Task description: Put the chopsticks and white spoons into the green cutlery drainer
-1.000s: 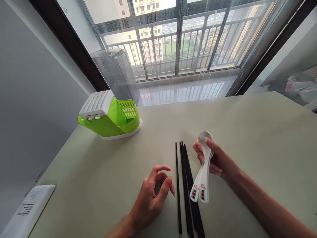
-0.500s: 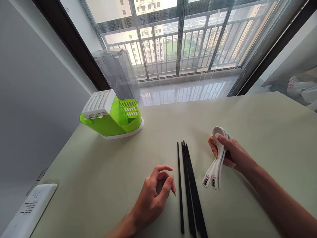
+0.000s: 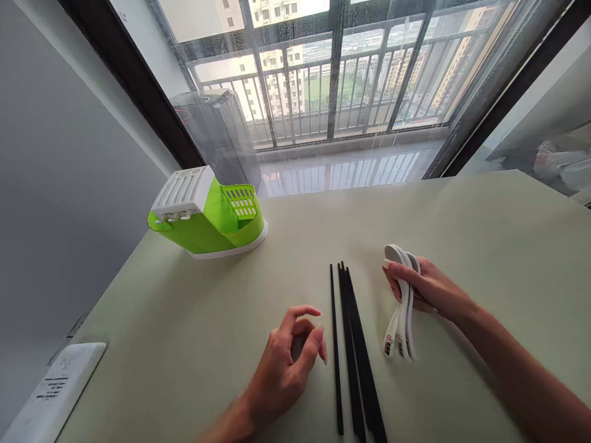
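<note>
My right hand (image 3: pixel 427 288) grips a stack of white plastic spoons (image 3: pixel 399 329) by their bowls, handles pointing toward me and low over the pale green table (image 3: pixel 184 332). Left of the spoons lie several black chopsticks (image 3: pixel 351 351) in a tight row. My left hand (image 3: pixel 286 363) rests on the table just left of the chopsticks, fingers loosely curled and holding nothing. A green and white cutlery holder (image 3: pixel 207 215) stands at the far left of the table.
A white flat device (image 3: pixel 50 387) lies at the table's near left corner. A grey translucent cover (image 3: pixel 217 135) stands behind the holder by the window. Plastic bags (image 3: pixel 561 163) sit beyond the table's right edge.
My right hand has carried the spoons to the right, away from over the chopsticks, and lowered them toward the table. My left hand has stayed put.
</note>
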`<action>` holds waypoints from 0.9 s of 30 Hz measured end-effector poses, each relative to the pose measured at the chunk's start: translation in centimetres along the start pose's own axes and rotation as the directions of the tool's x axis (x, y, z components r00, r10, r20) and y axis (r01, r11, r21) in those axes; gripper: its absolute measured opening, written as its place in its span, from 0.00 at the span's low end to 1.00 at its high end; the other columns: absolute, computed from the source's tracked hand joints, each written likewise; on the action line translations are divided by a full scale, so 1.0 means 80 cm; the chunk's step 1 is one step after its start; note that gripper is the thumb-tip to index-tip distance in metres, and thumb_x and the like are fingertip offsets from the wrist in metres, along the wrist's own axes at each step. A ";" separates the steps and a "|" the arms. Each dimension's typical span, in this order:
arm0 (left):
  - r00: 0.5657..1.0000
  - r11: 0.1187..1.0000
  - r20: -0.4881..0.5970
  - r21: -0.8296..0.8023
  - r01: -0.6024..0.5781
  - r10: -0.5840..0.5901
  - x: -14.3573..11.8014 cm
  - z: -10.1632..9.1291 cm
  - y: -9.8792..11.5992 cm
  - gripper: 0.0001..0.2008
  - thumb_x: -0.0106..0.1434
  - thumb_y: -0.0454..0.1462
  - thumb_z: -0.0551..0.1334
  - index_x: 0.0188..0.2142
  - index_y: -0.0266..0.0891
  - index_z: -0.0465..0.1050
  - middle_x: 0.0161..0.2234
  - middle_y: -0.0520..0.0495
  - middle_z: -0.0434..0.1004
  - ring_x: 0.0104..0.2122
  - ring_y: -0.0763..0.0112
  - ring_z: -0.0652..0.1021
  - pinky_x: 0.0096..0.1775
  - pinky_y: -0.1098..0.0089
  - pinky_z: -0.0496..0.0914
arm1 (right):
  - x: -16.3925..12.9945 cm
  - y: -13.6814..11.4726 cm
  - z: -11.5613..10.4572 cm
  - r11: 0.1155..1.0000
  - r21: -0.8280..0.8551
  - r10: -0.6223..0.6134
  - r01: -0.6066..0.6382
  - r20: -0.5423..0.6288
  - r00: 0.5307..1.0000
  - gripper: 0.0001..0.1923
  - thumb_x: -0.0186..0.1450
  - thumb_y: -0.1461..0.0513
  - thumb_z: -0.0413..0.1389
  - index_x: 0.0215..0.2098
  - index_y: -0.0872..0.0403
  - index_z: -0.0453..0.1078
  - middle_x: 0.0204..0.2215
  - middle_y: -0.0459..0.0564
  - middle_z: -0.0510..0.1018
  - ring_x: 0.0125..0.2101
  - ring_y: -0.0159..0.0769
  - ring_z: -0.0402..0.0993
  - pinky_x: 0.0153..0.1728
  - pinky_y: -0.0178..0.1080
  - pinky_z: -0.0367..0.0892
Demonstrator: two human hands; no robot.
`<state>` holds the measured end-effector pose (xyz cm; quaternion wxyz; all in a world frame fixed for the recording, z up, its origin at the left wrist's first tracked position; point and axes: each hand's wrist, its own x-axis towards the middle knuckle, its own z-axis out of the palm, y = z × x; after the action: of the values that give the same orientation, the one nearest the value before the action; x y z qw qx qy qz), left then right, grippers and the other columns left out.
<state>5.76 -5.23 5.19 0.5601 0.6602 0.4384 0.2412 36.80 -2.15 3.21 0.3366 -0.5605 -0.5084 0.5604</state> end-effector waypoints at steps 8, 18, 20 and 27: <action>1.000 1.000 -0.003 0.022 -0.009 0.009 0.000 0.000 -0.001 0.13 0.77 0.47 0.52 0.53 0.44 0.62 0.28 0.56 0.73 0.26 0.73 0.65 0.31 0.70 0.60 | 0.002 -0.006 0.003 0.991 -0.125 -0.044 0.038 -0.045 0.998 0.31 0.70 0.38 0.51 0.22 0.53 0.64 0.15 0.40 0.58 0.18 0.27 0.52 0.21 0.35 0.50; 1.000 0.999 -0.002 0.025 -0.028 0.029 0.001 0.003 0.001 0.12 0.77 0.46 0.52 0.53 0.43 0.62 0.27 0.56 0.72 0.25 0.74 0.65 0.31 0.70 0.61 | 0.003 -0.012 0.011 0.977 -0.213 -0.066 0.034 -0.141 0.988 0.27 0.68 0.40 0.55 0.27 0.52 0.59 0.24 0.40 0.58 0.25 0.30 0.54 0.26 0.35 0.54; 1.000 0.999 -0.003 0.029 -0.030 0.031 0.000 0.003 0.001 0.12 0.77 0.45 0.52 0.53 0.43 0.62 0.27 0.56 0.72 0.25 0.74 0.65 0.30 0.71 0.61 | 0.005 -0.009 0.011 0.972 -0.224 -0.109 0.074 -0.152 0.982 0.25 0.68 0.42 0.56 0.27 0.51 0.58 0.25 0.41 0.58 0.26 0.31 0.54 0.27 0.35 0.55; 0.999 0.998 -0.005 0.047 -0.044 0.044 0.001 0.003 0.005 0.11 0.77 0.44 0.52 0.53 0.43 0.63 0.27 0.57 0.72 0.25 0.74 0.65 0.30 0.71 0.61 | 0.007 -0.006 0.011 0.924 -0.360 -0.181 0.128 -0.116 0.977 0.17 0.72 0.45 0.52 0.44 0.49 0.69 0.34 0.44 0.73 0.34 0.37 0.69 0.36 0.37 0.66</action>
<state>6.08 -5.28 5.50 0.5378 0.6818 0.4311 0.2453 35.80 -1.68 3.42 0.3111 -0.6094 -0.6165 0.3896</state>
